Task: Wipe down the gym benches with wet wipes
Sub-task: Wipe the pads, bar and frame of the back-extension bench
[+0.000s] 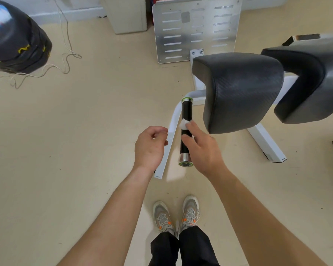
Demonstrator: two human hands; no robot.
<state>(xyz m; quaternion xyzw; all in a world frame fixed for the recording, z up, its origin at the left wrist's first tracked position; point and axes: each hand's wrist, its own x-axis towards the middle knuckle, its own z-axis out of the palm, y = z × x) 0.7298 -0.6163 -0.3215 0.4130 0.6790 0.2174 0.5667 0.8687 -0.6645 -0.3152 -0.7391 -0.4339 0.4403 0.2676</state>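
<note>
A person is standing on a pale beige floor (85, 131) beside a gym bench (238, 89), looking down at both bare forearms, which are reaching forward from the near edge of the floor. The bench's two black padded cushions are filling the right side of the scene, the nearer one hanging just beside the hands and the farther cushion (311, 79) sitting behind it toward the right edge, both riding on a white frame (265, 143) whose foot is resting on the floor. A slotted grey metal plate (196, 29) is standing at the far edge of the floor, behind the bench. A bulky black bag (15, 41) is lying in the far left corner, with a thin pale cord (65, 60) trailing loosely across the floor beside it. A curved white tube (170, 135) of the frame is running down between the two hands, and next to it a black handle grip (186, 112) with chrome ends is pointing toward the person. The right hand (202, 148) is closing on that grip, thumb on the near side, and is holding a small bunched white wet wipe (184, 124) against the grip's middle. The left hand (149, 146) is hovering just left of the white tube, fingers loosely curled and holding nothing. Grey sneakers (177, 214) with orange accents are showing below dark trousers at the near edge.
</note>
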